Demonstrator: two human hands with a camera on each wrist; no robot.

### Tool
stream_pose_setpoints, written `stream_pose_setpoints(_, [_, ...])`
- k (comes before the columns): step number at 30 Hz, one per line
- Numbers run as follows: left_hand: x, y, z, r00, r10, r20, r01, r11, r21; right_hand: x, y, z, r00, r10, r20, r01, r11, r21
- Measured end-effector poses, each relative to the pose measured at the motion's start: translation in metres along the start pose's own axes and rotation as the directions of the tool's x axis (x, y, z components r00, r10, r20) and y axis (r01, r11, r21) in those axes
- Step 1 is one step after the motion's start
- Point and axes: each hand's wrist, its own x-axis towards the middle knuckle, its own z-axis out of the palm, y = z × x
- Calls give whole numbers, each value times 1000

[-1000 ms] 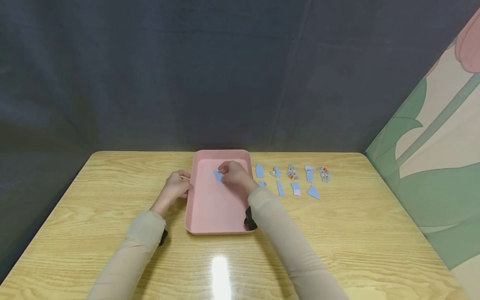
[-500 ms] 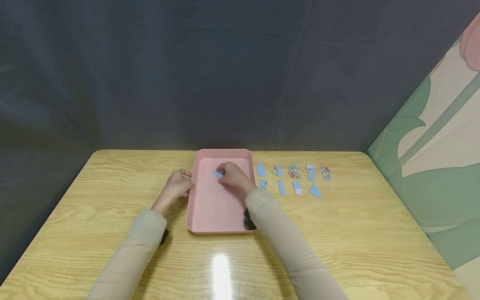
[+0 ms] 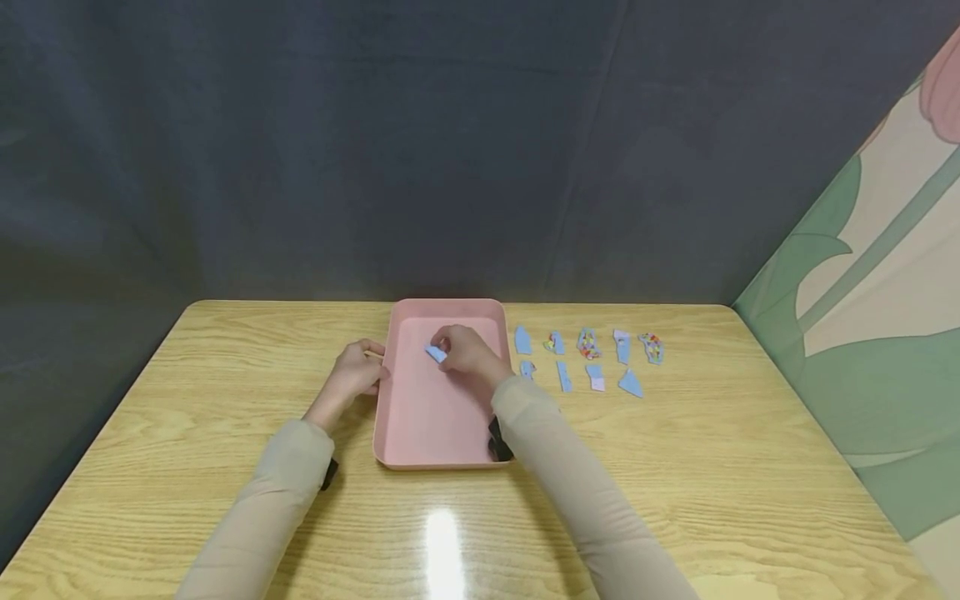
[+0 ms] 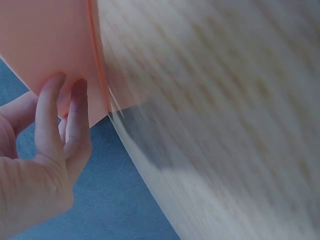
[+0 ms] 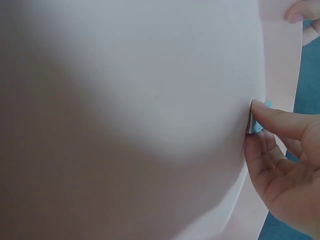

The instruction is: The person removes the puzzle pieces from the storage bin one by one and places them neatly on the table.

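Over the pink tray [image 3: 438,417], my right hand [image 3: 467,348] pinches a small blue puzzle piece [image 3: 436,353] between thumb and fingertips. From the right wrist, the piece [image 5: 258,119] shows a pale cut edge, and the fingers cover much of it. My left hand [image 3: 351,371] holds the tray's left wall. In the left wrist view, its fingers [image 4: 77,107] lie bent against the wall's outer side, with the thumb reaching over the rim. The right wrist view catches part of that hand at the upper right.
To the right of the tray, several flat puzzle pieces [image 3: 588,343] lie in two rows on the wooden table [image 3: 675,467]. Some are plain blue, others carry multicoloured print. A dark curtain [image 3: 450,150] hangs behind the table's back edge, and a floral panel [image 3: 877,333] stands at the right.
The puzzle piece has tilted in my right fingers and looks narrower than a second ago. My right fingers have drawn closer around it. The left hand stays at the tray wall.
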Motion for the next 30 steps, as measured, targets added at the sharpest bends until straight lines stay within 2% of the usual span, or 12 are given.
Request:
stream_pose_setpoints(12, [0,0,0,1000,-3,3,3,1000,-4,-6,-1,-9,999,33,-8,-33,999,23])
stream_pose_setpoints(18, [-1,1,0,1000,-5,4,5,1000,-6,-10,-3,-13,998,58,6,-58,993,104])
stream_pose_setpoints(20, [-1,1,0,1000,-3,6,3,1000,-8,-12,-3,-15,998,64,6,-64,985,160])
stream_pose_setpoints(25, [-1,1,0,1000,-3,6,3,1000,-11,-17,0,-26,1000,12,-13,-8,953,304])
stream_pose_setpoints(30, [-2,1,0,1000,2,2,-2,1000,-2,-25,2,-49,999,-46,-19,50,941,335])
